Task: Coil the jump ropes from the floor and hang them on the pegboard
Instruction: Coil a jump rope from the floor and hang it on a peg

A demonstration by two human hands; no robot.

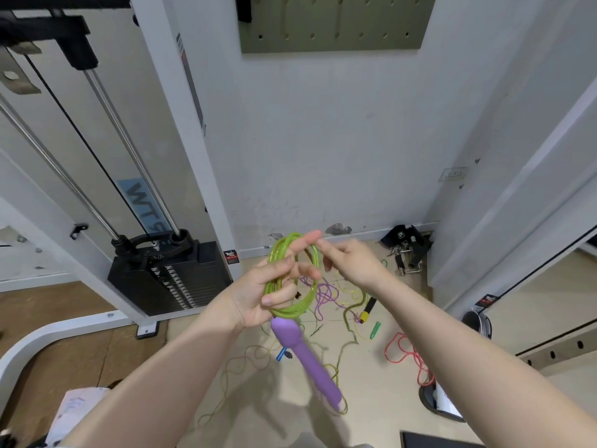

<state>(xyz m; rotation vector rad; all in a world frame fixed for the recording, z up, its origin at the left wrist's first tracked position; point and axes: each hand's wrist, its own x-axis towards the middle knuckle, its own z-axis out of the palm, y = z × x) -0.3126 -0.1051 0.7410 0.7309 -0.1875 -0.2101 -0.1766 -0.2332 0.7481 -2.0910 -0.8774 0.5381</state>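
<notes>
- L hand (268,295): fingers curled round a green rope coil (292,279), several loops gathered, held at chest height over the floor; purple handle (307,357) hangs down from the coil below the palm.
- R hand (352,263): just beside the coil's upper right, fingertips pinched together near the L index tip; looks like it's nipping the rope end, but can't tell if anything's actually between the fingers.
- Step, as I read it: finishing the coil of this rope, i.e. tucking or wrapping the last bit. Next move needs the loops secured so they don't spring open, then a lift up to the pegboard (332,24).
- Pegboard is high on the wall straight ahead, only its lower part in view; no pegs visible there.
- Floor (381,415): more ropes tangled below the hands, purple and yellow strands (326,295), red rope (407,354) toward the R side. Not yet coiled.
- Room: weight stack (174,279) close on L, wall panel on R; narrow bay, clear path upward in the middle. Loose ropes underfoot = trip/snag risk.
</notes>
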